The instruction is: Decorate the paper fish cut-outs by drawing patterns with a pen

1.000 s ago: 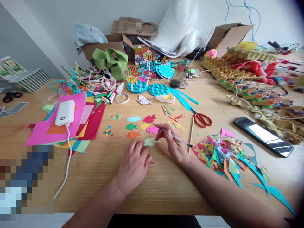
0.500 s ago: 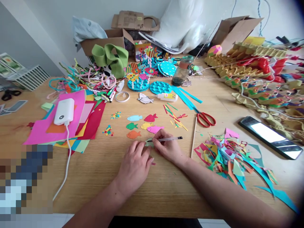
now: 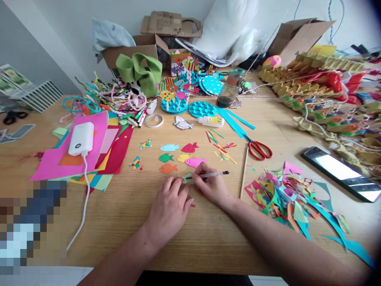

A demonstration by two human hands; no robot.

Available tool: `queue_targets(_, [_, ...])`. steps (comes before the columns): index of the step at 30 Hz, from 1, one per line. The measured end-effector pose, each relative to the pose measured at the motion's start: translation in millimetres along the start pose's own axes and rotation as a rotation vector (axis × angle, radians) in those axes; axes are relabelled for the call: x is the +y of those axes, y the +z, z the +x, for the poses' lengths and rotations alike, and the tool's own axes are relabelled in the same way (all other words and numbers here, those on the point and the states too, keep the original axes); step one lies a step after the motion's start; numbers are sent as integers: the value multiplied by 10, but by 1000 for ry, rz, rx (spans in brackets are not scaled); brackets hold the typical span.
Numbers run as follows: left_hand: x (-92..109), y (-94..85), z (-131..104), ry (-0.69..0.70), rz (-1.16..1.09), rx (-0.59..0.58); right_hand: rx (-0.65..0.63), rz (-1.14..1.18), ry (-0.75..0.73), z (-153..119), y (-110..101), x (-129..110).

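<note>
My right hand [image 3: 210, 183] pinches a pen [image 3: 214, 174], its barrel slanting up to the right and its tip over a pale green paper fish [image 3: 187, 177]. My left hand [image 3: 170, 204] lies on the table with its fingers apart, the fingertips at the left edge of that fish. A small pink scrap [image 3: 193, 205] lies by my left thumb. Just beyond my hands are paper fish in light blue [image 3: 169, 147], red [image 3: 189, 147], green [image 3: 166, 158], yellow [image 3: 185, 157], pink [image 3: 195, 162] and orange [image 3: 168, 168].
Red-handled scissors [image 3: 260, 151] and a wooden stick [image 3: 244, 172] lie to the right, near paper scraps [image 3: 288, 194] and a phone [image 3: 342, 173]. A glue bottle [image 3: 212, 121] lies behind the fish. On the left, a white power bank [image 3: 81, 139] rests on coloured paper [image 3: 98, 127].
The view has shifted very slightly. Both hands keep nearly the same place, and the pen stays at the pale green fish with only a tiny movement.
</note>
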State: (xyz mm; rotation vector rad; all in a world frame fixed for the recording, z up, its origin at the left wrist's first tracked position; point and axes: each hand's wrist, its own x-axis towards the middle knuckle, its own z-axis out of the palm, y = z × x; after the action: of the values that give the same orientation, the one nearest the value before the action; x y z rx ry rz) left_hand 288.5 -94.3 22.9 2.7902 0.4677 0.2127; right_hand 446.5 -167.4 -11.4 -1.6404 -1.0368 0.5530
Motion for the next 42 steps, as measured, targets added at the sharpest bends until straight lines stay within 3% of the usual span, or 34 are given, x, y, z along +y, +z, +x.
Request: queue_targets(42, [6,-13,7,3,2,-19,-7,-14,31,0,1,-31])
